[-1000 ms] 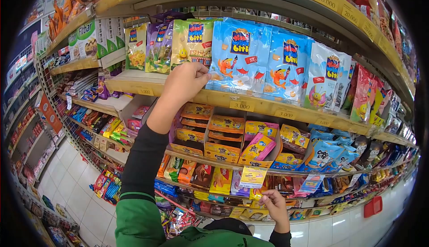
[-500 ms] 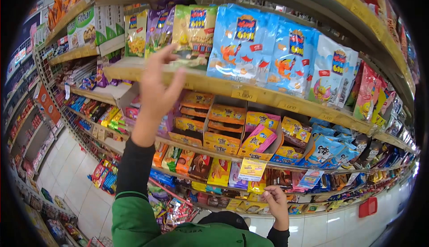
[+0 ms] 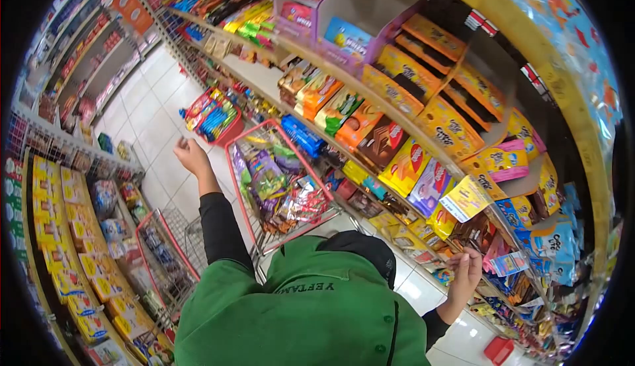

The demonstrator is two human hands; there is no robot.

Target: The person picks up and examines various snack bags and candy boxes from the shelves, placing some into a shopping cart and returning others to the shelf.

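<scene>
My left hand [image 3: 192,157] is at the left, over the floor beside a red basket [image 3: 231,131] of colourful packets. Its fingers are loosely bent and nothing shows in them. At the lower right, my right hand [image 3: 465,277] is raised close to the lower snack shelf, fingers bent and slightly apart, with no item visible in it. Whether it touches the packets there I cannot tell. Orange snack boxes [image 3: 450,128] and a yellow price card [image 3: 467,198] are above it. A red-rimmed cart [image 3: 228,157] with bagged sweets stands between my arms.
Another red-edged wire cart [image 3: 137,237] stands at the lower left, near shelves of yellow packs [image 3: 89,253]. Tiled floor [image 3: 149,104] runs along the aisle. A red container [image 3: 498,350] lies at the lower right. Blue bags [image 3: 569,28] hang over the upper right shelf edge.
The view has turned down and left. My left hand has come away from the upper shelf and its spread fingers have bent. My right hand remains near the lower shelf.
</scene>
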